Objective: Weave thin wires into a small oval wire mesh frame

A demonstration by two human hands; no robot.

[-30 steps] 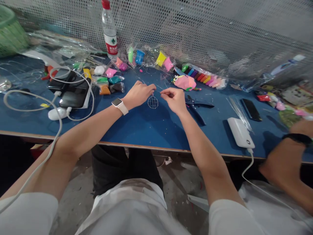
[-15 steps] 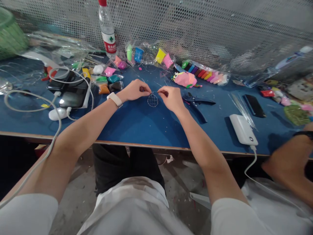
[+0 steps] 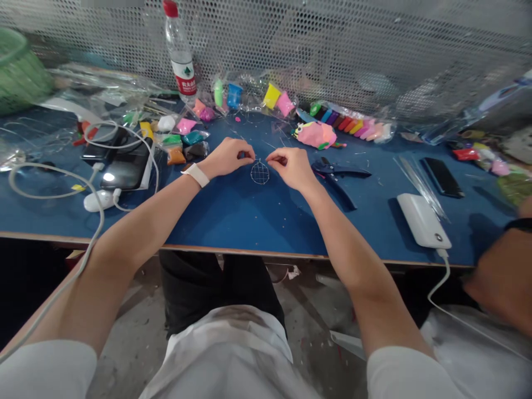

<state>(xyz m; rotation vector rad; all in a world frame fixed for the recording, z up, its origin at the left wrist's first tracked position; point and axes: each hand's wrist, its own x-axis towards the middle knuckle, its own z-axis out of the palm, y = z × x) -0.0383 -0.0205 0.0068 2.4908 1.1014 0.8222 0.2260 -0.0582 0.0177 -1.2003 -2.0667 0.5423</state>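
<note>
A small rounded grid of thin wire hangs or stands over the blue table between my hands, its top narrowing to wire ends. My left hand, with a pale band at the wrist, is closed in a pinch at the grid's upper left. My right hand pinches at its upper right. The fingertips nearly meet above the grid, and the fine wire between them is too thin to follow clearly. To the right of my right hand lie dark blue pliers. Behind them rests a pink clay figure with eyes.
Bagged coloured clay and a water bottle line the mesh panel. Power banks and looping cables lie left. At right are a white power bank, loose wires, a phone and another person's arm.
The view has shifted slightly. Both hands keep their pinch at the top of the wire grid, with hardly any movement. The other person's arm at right has moved a little.
</note>
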